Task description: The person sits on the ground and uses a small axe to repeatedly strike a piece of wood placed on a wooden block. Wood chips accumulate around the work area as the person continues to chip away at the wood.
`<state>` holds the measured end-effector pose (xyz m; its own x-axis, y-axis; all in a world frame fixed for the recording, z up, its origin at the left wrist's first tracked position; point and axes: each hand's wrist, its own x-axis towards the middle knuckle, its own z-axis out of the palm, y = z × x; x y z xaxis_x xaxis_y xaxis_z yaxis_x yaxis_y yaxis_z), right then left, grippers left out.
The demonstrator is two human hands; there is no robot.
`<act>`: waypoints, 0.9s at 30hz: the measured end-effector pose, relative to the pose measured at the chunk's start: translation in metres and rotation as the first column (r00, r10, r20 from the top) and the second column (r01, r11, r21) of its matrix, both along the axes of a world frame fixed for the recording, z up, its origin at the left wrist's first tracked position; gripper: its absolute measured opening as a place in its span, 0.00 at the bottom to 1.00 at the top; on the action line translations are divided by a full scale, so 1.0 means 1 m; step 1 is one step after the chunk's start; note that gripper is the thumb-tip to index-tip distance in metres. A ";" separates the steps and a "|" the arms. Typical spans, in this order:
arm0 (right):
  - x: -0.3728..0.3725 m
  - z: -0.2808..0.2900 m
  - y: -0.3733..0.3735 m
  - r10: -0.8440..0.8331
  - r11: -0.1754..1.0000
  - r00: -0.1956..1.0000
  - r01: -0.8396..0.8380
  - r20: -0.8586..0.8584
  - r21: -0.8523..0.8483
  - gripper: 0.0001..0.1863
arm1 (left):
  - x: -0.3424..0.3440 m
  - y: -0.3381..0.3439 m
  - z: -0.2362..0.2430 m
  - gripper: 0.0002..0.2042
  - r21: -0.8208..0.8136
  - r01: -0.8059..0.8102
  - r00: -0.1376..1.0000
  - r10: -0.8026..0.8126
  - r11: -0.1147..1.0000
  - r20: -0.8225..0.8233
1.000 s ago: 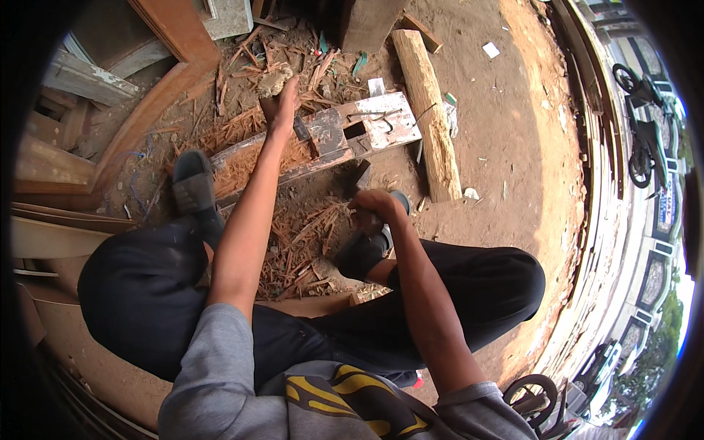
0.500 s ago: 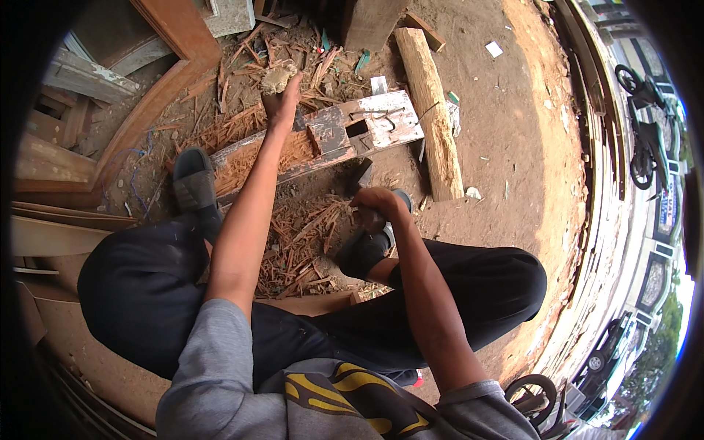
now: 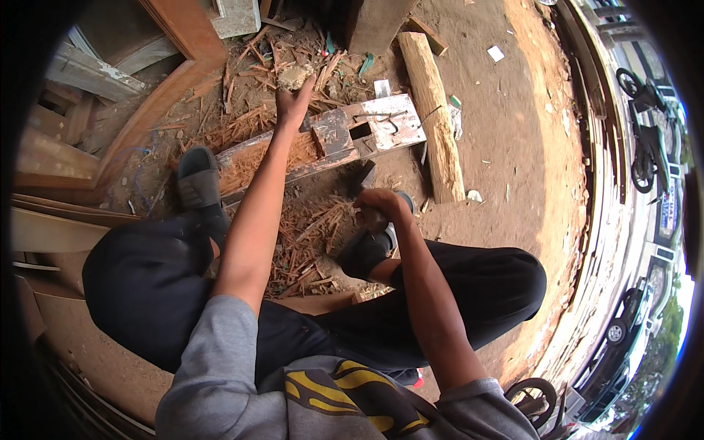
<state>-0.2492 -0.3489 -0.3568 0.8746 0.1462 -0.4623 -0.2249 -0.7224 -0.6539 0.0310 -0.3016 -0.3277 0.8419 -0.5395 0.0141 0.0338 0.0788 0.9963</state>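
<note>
Left hand [image 3: 293, 108] wrapped around chisel [image 3: 295, 75] with frayed pale top, above worn wooden beam [image 3: 336, 139] — cannot tell whether blade touches wood. Beam lies on dirt ground, reddish wood bared along left part, dark slot toward right end. Right hand [image 3: 378, 201] closed around dark-headed tool [image 3: 364, 174], held near beam. Splinters [image 3: 304, 238] scattered between feet — pale log [image 3: 431, 121] just beside beam's right end.

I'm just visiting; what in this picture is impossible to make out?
All in the head view:
Frayed-topped tool: shaft mostly hidden by the left hand.
Dark-headed tool: handle mostly hidden by the right hand.
Grey shirt: cut off by the lower edge.
Distant motorbikes: details too small.
</note>
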 end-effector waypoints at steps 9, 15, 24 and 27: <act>-0.032 -0.077 -0.016 0.030 0.999 0.949 -0.019 0.313 -0.038 0.08 | 0.002 0.009 -0.012 0.14 -0.069 -0.069 0.981 0.055 0.995 -0.185; -0.050 -0.126 0.011 -0.591 0.429 0.724 0.656 -0.356 0.621 0.08 | -0.017 0.050 -0.019 0.13 0.206 -0.141 0.971 0.176 0.968 -0.161; -0.006 -0.079 0.059 -0.608 0.762 0.785 0.536 -0.116 -0.363 0.16 | -0.028 0.115 0.029 0.20 0.140 -0.338 0.880 0.365 0.931 -0.303; 0.017 -0.017 0.097 -0.800 0.597 0.561 0.709 -0.214 -0.374 0.18 | -0.004 0.159 0.034 0.19 0.092 -0.560 0.726 0.541 0.824 -0.424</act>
<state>-0.2325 -0.2523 -0.3733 0.3964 -0.6391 -0.6591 -0.9179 -0.2894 -0.2714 0.0268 -0.1430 -0.2939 0.9189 0.0136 -0.3942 0.3783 0.2529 0.8905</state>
